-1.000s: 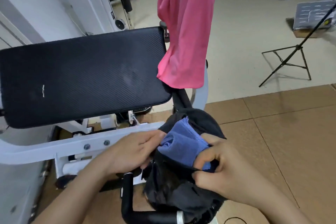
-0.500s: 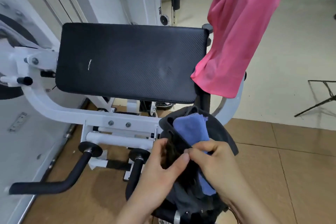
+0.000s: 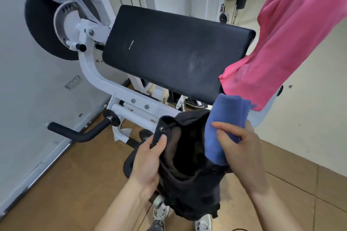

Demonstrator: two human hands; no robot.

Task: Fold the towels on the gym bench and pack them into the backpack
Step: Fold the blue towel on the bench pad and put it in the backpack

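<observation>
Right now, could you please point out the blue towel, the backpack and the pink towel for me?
blue towel (image 3: 225, 118): head view, middle of its folded bundle.
backpack (image 3: 189, 189): head view, black front wall below the opening.
pink towel (image 3: 293, 33): head view, middle of the hanging cloth.

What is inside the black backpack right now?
The backpack is held open by the left hand. The right hand holds the folded blue towel, its lower end at the opening. The interior is dark, so any other contents cannot be seen.
</observation>
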